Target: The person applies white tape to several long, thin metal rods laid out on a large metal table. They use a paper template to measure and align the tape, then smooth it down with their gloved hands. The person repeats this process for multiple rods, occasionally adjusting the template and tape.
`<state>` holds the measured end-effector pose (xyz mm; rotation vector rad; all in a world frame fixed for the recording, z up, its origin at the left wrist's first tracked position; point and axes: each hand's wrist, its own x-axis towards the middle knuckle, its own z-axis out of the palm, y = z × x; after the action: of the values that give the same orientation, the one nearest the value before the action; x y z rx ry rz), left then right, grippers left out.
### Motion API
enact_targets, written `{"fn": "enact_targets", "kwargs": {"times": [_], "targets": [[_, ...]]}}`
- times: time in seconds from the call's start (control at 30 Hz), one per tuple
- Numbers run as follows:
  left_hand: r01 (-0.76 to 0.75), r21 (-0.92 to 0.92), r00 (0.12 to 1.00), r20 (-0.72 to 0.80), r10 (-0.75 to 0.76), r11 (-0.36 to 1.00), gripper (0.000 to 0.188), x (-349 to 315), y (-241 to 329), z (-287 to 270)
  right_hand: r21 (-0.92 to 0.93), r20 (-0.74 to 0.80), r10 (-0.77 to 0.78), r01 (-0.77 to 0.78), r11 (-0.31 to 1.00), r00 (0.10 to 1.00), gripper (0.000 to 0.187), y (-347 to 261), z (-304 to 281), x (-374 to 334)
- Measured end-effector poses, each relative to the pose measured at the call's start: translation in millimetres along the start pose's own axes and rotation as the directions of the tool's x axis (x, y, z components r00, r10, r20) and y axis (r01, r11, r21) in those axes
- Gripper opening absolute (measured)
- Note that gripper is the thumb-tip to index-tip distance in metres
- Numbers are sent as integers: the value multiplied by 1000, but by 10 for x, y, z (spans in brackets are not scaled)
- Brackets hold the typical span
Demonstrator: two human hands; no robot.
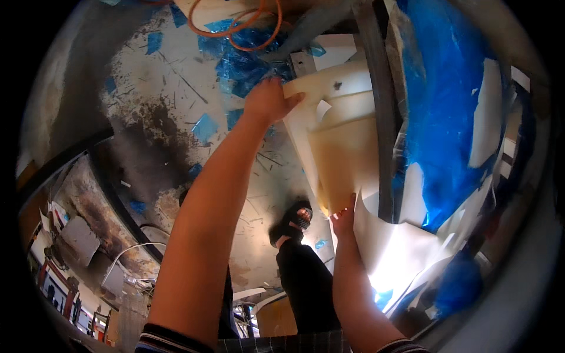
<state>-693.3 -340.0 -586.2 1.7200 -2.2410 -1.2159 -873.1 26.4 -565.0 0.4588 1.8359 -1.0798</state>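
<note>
Cream-yellow flexible sheets [347,153] lie stacked to the right of my legs, and what they are made of I cannot tell. My left hand [268,101] is closed on the far left edge of the stack, thumb on top and fingers mostly hidden. Nearer to me, my right hand [344,221] pinches the near corner of a sheet, its fingertips at the edge. A small white scrap [323,110] and a dark spot mark the upper sheet. Beside my right hand, a white curved sheet [400,250] catches bright light.
A dark metal bar [381,106] runs along the stack's right side. Beyond it hangs crumpled blue plastic film [441,112]. An orange hose [238,29] coils at the far end. Blue film scraps [205,128] litter the stained floor. A dark metal frame [120,197] stands at left.
</note>
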Motion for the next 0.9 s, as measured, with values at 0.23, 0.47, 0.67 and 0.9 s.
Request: {"fn": "enact_targets", "kwargs": {"times": [0.23, 0.47, 0.67, 0.9], "targets": [[-232, 10, 919, 329, 216, 973, 45, -843, 877, -99, -40, 84, -195, 199, 979, 977, 70, -290, 267, 132], [-139, -439, 944, 213, 253, 888, 28, -3178, 1108, -1212, -704, -126, -311, 136, 697, 942, 62, 158, 17, -2110], [-27, -526, 972, 184, 144, 850, 33, -4435, 1235, -2583, -664, -103, 41, -100, 741, 994, 55, 237, -831, -3694], [89, -830, 893, -178, -414, 550, 40, -5308, 1502, -3891, -812, 93, 367, -143, 566, 926, 54, -607, -317, -4148]]}}
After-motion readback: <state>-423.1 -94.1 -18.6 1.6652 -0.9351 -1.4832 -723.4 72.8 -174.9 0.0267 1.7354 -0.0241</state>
